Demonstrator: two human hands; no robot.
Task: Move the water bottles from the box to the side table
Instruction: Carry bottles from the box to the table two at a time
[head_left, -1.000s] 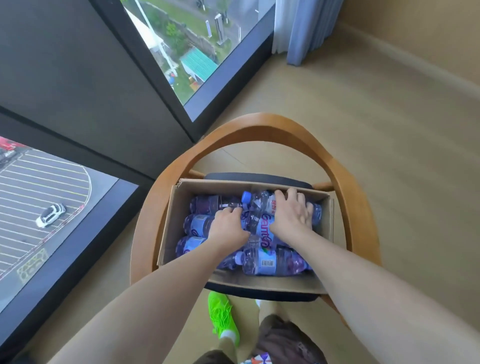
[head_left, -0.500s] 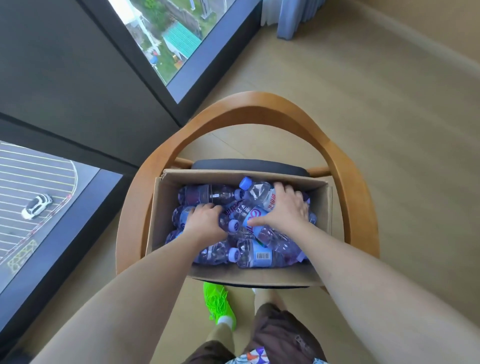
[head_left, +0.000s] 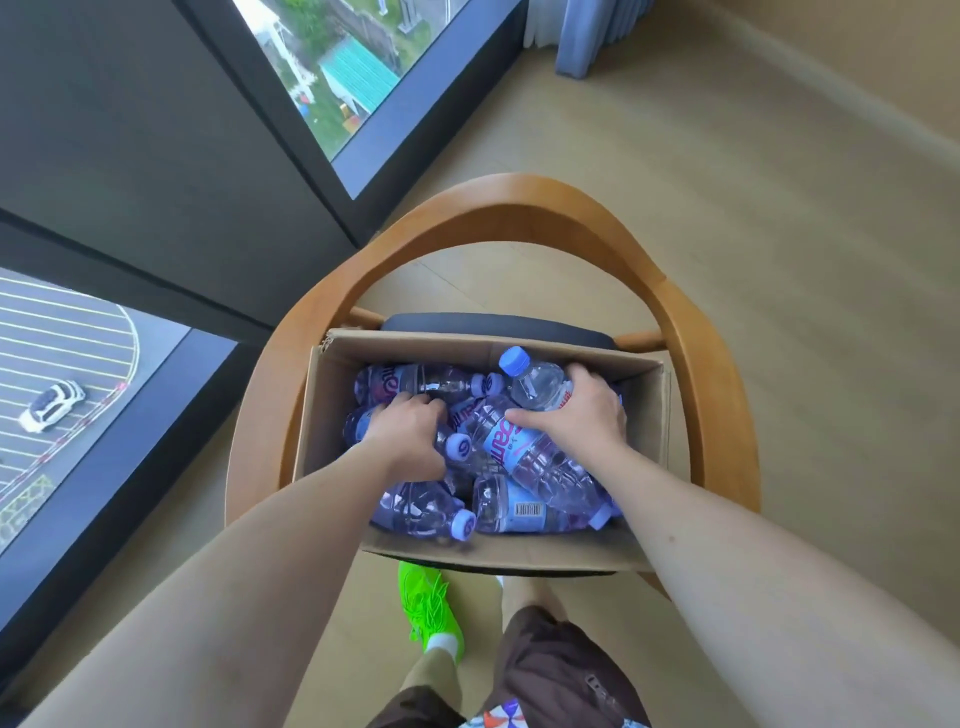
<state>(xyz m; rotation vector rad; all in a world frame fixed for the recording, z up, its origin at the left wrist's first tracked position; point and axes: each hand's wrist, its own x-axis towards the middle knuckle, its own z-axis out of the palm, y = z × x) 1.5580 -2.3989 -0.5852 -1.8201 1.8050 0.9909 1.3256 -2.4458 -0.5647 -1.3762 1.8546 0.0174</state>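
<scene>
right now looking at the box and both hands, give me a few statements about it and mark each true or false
1. The cardboard box sits on the seat of a wooden chair. True.
2. The box is empty. False: several water bottles lie in it on their sides.
3. Both hands are inside the box. True: the left hand and the right hand are both down among the bottles.
4. The right hand holds a bottle high above the box. False: it grips a bottle with a blue cap that is still inside the box.
5. The side table stands next to the chair. False: no side table shows in this view.
</scene>
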